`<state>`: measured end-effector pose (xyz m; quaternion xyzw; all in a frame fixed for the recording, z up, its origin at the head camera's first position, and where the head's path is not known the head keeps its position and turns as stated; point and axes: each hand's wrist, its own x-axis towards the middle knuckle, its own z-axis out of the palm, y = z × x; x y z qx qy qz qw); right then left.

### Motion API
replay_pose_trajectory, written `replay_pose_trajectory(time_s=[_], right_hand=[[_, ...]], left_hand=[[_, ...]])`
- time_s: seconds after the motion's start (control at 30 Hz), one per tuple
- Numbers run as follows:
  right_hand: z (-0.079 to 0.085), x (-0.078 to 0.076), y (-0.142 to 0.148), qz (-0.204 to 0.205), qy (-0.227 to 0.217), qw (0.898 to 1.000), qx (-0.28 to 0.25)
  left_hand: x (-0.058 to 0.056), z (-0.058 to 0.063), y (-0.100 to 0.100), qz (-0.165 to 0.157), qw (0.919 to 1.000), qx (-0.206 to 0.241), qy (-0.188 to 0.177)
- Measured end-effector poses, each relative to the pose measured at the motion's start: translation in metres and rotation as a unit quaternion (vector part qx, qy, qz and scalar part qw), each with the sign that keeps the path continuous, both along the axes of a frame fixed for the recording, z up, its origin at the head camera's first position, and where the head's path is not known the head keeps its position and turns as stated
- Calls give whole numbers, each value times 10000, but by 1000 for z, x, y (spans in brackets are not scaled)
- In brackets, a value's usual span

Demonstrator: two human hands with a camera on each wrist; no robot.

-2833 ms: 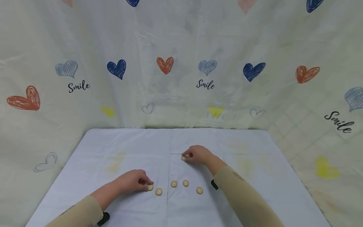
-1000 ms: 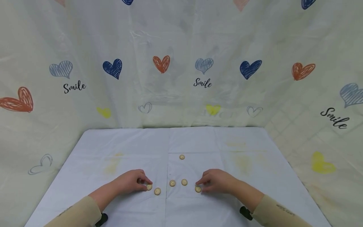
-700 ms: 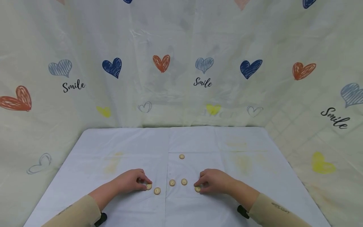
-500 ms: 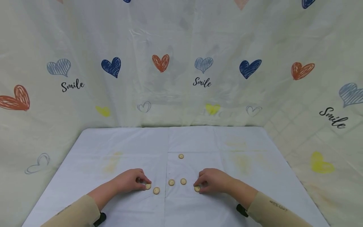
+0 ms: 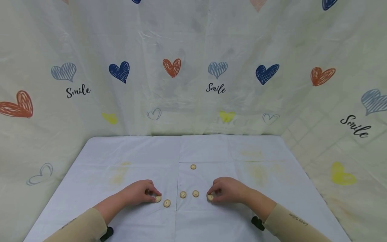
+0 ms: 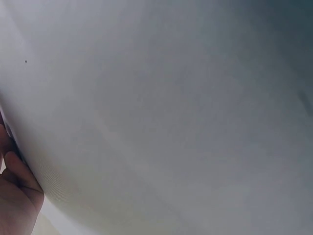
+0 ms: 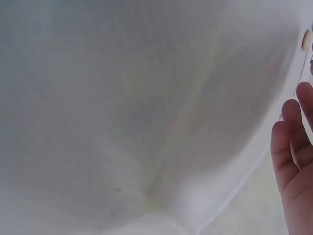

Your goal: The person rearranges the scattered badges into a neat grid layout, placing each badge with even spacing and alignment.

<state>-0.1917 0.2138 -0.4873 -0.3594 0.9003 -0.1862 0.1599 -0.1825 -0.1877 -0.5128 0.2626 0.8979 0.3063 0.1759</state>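
In the head view, my left hand (image 5: 138,192) pinches a round wooden button (image 5: 158,199) between thumb and forefinger, low at the white cloth. A second button (image 5: 167,203) lies just to the right of it. Across the middle, my right hand (image 5: 228,190) grips another pale wooden button (image 5: 210,198) by its edges. Between the hands two buttons lie flat, one left (image 5: 182,194) and one right (image 5: 196,193). Farther back sits a single button (image 5: 193,166). The wrist views catch only part of the left hand (image 6: 17,196) and the right-hand fingers (image 7: 292,132).
A white cloth (image 5: 121,151) with creases and faint yellow stains covers the table. Behind it hangs a pale curtain (image 5: 193,43) printed with hearts and "Smile". Dark wrist straps (image 5: 257,223) show at both sleeves.
My right hand first let go of the far button and came back to the right-hand one; now it has shifted that button slightly away from me. The left hand has stayed at its button.
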Motion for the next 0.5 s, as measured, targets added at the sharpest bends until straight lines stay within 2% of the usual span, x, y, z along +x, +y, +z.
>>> replay_pose_trajectory(time_s=[0.23, 0.5], right_hand=[[3, -13, 1, -344, 166, 9993, -12], [3, -48, 1, -881, 68, 9960, -155]], left_hand=[[1, 1, -1, 5, 10000, 9, 46], [1, -1, -2, -3, 10000, -32, 87]])
